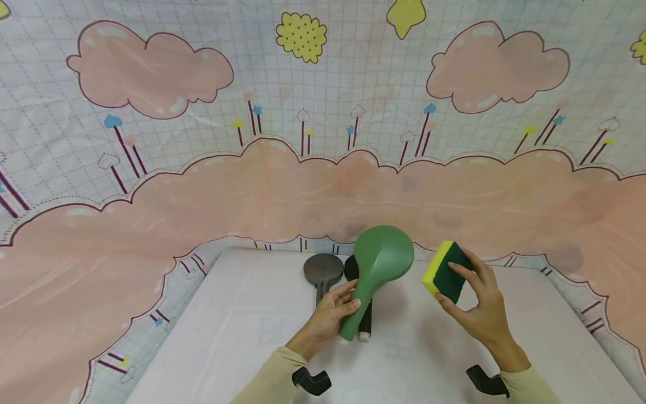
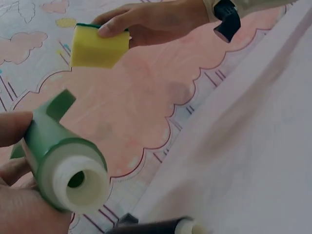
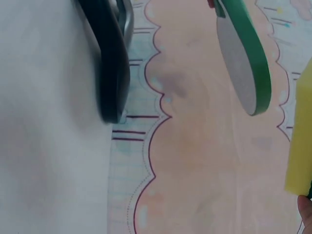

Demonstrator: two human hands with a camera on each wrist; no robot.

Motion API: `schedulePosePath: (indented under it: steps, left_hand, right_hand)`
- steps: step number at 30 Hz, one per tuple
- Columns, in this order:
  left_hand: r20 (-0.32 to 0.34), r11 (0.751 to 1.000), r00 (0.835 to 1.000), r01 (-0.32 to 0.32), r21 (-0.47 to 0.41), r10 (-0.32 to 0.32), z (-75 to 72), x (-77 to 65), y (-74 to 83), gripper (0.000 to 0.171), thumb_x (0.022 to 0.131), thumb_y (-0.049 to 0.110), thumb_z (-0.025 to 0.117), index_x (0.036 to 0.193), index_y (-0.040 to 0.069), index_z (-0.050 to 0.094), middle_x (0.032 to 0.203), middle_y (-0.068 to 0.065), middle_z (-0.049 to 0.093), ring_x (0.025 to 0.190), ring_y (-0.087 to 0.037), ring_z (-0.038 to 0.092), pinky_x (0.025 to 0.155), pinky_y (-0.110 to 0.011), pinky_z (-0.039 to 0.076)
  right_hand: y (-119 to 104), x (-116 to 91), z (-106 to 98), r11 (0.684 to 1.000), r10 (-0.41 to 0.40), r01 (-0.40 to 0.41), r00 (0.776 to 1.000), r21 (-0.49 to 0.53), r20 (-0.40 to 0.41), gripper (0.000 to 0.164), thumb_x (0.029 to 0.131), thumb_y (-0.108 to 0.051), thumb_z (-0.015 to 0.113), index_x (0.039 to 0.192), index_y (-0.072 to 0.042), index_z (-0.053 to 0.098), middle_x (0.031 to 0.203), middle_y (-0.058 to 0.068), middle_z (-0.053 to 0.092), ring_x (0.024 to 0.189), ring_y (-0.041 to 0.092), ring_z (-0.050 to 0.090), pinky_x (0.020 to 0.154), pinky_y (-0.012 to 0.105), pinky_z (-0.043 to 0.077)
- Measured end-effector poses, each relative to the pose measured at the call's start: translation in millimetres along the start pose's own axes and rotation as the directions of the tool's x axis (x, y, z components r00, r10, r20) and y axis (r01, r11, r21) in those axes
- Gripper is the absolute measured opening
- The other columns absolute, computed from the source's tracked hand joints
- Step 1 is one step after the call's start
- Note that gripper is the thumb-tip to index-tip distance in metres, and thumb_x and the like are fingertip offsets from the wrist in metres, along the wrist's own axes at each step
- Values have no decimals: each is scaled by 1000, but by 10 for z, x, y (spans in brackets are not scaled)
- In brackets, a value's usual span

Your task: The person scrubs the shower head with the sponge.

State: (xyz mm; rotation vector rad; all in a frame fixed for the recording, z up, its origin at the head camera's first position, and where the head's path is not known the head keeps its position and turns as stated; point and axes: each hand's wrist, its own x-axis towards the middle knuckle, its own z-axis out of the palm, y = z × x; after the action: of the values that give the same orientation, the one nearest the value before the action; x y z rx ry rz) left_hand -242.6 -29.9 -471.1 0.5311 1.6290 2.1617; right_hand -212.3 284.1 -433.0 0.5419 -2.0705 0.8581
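Observation:
My left hand (image 1: 330, 317) grips a green shower head (image 1: 383, 255) by its handle, raised above the table with the round head pointing away. In the left wrist view, the white hollow connector (image 2: 80, 183) at the handle's end faces the camera. The pale spray face (image 3: 236, 63) shows in the right wrist view. Between thumb and fingertips, my right hand (image 1: 481, 308) pinches a yellow sponge (image 1: 430, 275) with a dark green scouring side (image 1: 454, 275). The sponge is held up to the right of the shower head, apart from it.
Behind the left hand lie a grey shower head (image 1: 323, 269) and a black shower head (image 1: 367, 322), the latter partly hidden by the green one. They rest on a white table (image 1: 227, 336). A cloud-patterned cloth (image 1: 303, 196) hangs behind and around it.

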Motion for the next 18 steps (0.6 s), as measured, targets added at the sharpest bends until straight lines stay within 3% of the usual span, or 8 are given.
schedulePosePath:
  steps: [6,13,18]
  left_hand:
    - [-40,999,999,-1,-52,-1,266,154,-73,61,97,7,56,151,-3,30,145,-25,47,111,-9,56,92,-25,45]
    - [-86,989,996,-9,-147,-4,556,337,-175,60,97,2,54,152,-2,29,151,-22,41,117,-14,54,95,-27,43]
    - [-126,982,992,-13,-190,-12,734,426,-254,61,96,0,55,151,-1,31,145,-21,47,110,-14,54,93,-27,43]
  right_hand:
    - [37,-44,-108,1000,1,-1,1000,-13,-18,68,58,-10,89,122,-4,66,149,22,43,138,4,35,100,2,31]
    - [65,-102,-196,999,14,-15,1000,-31,-24,72,54,-6,89,122,-3,66,149,21,43,139,2,34,99,1,30]
    - [80,-161,-239,998,33,-33,999,-48,-19,72,55,-5,89,122,-3,66,149,22,43,138,-1,33,97,-1,29]
